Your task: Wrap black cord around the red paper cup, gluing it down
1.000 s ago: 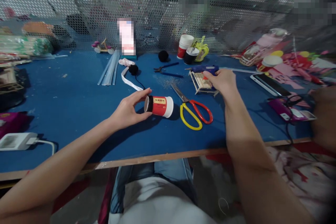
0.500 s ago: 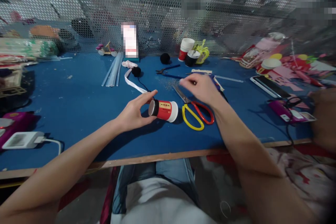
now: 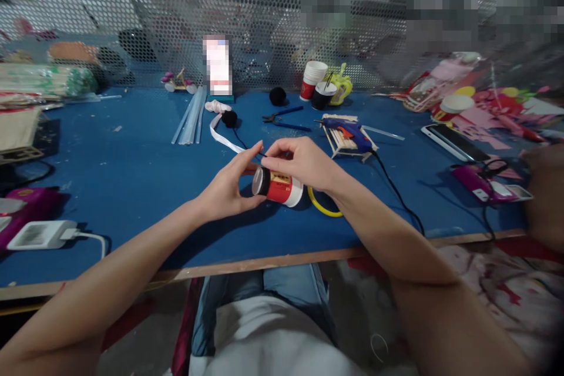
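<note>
My left hand is closed around the black-banded end of a red and white paper cup, which lies on its side above the blue table. My right hand is over the cup's upper side, thumb and fingers pinched together beside the left fingertips. What the pinch holds is too small to tell. A thin black cord runs from a black pom-pom to these fingertips. White ribbon lies left of the cord. Scissors lie beneath my right wrist, with only the yellow handle showing.
A glue gun rests on a small stick rack, its cable trailing right. Pliers, stacked cups and glue sticks stand or lie farther back. Phones and paper scraps are at right. Perforated metal closes off the back.
My right hand has come left and down from above the scissors to the cup, uncovering the glue gun. My left hand keeps its hold, and the cup has shifted slightly right.
</note>
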{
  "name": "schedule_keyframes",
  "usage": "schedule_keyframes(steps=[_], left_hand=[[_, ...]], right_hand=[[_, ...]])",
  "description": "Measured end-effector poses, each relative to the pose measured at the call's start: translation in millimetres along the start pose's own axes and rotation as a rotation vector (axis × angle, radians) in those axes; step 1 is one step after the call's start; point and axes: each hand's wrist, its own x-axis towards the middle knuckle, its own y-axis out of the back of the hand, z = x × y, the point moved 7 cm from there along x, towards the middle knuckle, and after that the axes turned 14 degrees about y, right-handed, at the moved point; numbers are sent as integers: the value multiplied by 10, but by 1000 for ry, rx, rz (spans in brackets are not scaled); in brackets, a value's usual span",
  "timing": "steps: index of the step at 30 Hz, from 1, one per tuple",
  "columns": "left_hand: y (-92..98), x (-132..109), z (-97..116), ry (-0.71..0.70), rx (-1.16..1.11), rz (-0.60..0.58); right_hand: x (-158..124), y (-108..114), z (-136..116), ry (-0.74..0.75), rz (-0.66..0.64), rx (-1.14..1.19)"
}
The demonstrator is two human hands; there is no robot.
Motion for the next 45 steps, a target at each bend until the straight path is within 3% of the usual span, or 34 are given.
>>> schedule_keyframes(steps=[6, 11, 24, 31, 37, 45], left_hand=[[-37, 12, -106, 95, -188, -24], [-76, 21, -91, 100, -254, -90], [-80, -24, 20, 42, -101, -50], [-75, -52, 69, -38, 11, -12], [-82, -63, 122, -78, 145, -21], [-102, -46, 109, -55, 100, -42]], right_hand=[[-100, 199, 42, 55, 91, -77], [-116, 193, 204, 52, 109, -73], [-106, 92, 307, 18, 51, -73], [-127, -12, 377, -31, -56, -65], [-169, -50, 393, -30, -165, -204], [-159, -33, 431, -92, -133, -251]])
